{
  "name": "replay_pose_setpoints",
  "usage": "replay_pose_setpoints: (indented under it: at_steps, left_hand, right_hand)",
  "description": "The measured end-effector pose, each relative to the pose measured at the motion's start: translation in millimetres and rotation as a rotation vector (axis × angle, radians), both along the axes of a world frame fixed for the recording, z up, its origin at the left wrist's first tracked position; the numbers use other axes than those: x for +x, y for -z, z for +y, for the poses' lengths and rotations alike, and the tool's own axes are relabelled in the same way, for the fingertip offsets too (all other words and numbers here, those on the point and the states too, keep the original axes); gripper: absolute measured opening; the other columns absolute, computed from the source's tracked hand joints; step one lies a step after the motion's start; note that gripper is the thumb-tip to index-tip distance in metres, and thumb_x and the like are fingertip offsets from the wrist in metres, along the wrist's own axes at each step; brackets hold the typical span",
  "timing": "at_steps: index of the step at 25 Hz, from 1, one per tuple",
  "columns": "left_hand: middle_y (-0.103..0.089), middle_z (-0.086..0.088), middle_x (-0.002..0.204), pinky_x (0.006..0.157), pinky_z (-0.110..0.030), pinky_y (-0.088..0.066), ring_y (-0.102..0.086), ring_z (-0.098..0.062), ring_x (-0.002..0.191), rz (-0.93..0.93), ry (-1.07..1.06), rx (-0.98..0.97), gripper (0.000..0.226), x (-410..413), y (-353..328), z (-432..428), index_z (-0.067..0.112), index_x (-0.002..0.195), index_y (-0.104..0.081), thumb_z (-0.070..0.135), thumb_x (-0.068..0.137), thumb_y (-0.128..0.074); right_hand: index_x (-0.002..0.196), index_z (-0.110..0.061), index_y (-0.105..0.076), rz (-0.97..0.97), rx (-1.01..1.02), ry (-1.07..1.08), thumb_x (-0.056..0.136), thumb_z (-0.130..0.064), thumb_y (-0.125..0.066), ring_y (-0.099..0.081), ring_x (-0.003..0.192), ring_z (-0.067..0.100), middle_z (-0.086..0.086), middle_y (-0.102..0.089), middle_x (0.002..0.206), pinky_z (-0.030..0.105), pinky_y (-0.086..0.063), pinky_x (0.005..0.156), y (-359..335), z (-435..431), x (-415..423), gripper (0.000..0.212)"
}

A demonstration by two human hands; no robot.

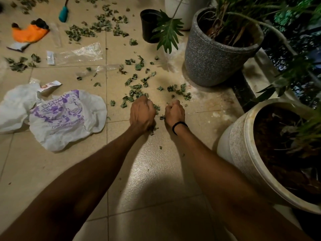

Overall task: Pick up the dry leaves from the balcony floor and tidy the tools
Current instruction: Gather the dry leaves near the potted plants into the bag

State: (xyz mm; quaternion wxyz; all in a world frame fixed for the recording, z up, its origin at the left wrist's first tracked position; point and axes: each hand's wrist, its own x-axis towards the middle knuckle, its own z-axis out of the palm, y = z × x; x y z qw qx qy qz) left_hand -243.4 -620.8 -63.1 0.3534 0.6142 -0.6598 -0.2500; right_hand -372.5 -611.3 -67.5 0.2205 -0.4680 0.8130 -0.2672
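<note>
Dry green-grey leaves (pixel 137 92) lie scattered over the beige tiled floor, thickest just beyond my hands and at the far middle. My left hand (pixel 142 113) is curled into a fist around a bunch of leaves, some poking out at its right and underside. My right hand (pixel 174 112), with a black band on the wrist, is also curled around leaves close beside it. A teal-handled tool (pixel 63 13) lies at the far left, and an orange and black glove (pixel 30 31) lies near it.
A crumpled white bag with purple print (pixel 66 117) lies left of my hands. Clear plastic bags (pixel 76 53) lie beyond it. A grey pot (pixel 220 49), a black pot (pixel 150 26) and a cream pot (pixel 243 153) with plants line the right side.
</note>
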Motion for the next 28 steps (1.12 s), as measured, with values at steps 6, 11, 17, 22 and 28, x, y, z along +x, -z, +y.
replay_pose_setpoints:
  at_steps: [6, 11, 17, 22, 28]
  left_hand:
    - [-0.055, -0.003, 0.079, 0.060, -0.031, -0.041, -0.049, -0.017, 0.069, 0.018, -0.023, 0.070, 0.026, -4, 5, -11, 0.015, 0.092, -0.051, 0.030, 0.106, -0.036]
    - [-0.064, -0.007, 0.093, 0.062, -0.031, -0.049, -0.059, -0.020, 0.077, -0.102, 0.044, 0.121, 0.023, -1, 7, -22, 0.006, 0.117, -0.058, 0.006, 0.096, -0.047]
    - [-0.055, -0.007, 0.089, 0.077, -0.041, -0.049, -0.052, -0.023, 0.081, -0.427, 0.124, 0.075, 0.059, -5, 15, -21, 0.014, 0.120, -0.049, 0.065, 0.098, -0.028]
    - [-0.055, -0.015, 0.106, 0.081, -0.038, -0.039, -0.043, -0.023, 0.092, -0.628, 0.150, 0.091, 0.048, -13, 22, -15, 0.013, 0.123, -0.047, 0.055, 0.099, -0.042]
    - [-0.061, -0.009, 0.081, 0.073, -0.040, -0.045, -0.051, -0.024, 0.073, -0.396, 0.186, 0.070, 0.011, -14, 19, -20, 0.009, 0.106, -0.048, 0.014, 0.097, -0.044]
  right_hand:
    - [0.094, -0.012, -0.051, -0.155, -0.043, 0.083, 0.090, -0.021, -0.054, -0.055, 0.079, 0.022, 0.000, -0.057, 0.084, 0.027, -0.035, 0.063, -7, 9, 0, 0.011]
    - [0.097, -0.021, -0.064, -0.215, -0.049, 0.186, 0.093, -0.018, -0.048, -0.062, 0.088, 0.023, 0.001, -0.069, 0.098, 0.032, -0.052, 0.076, -14, 3, -7, 0.017]
    - [0.065, -0.017, -0.051, -0.245, -0.076, 0.269, 0.093, -0.039, -0.048, -0.050, 0.065, 0.020, -0.002, -0.055, 0.066, 0.032, -0.039, 0.063, -16, 1, -16, 0.036]
    - [0.108, -0.004, -0.062, -0.080, -0.072, 0.184, 0.104, -0.033, -0.041, -0.062, 0.099, 0.029, 0.014, -0.069, 0.103, 0.026, -0.033, 0.071, -19, -8, -22, 0.035]
    - [0.131, -0.005, -0.048, 0.043, 0.047, 0.055, 0.095, -0.006, -0.047, -0.059, 0.108, 0.034, 0.018, -0.063, 0.118, 0.030, -0.040, 0.075, -17, -19, -10, 0.035]
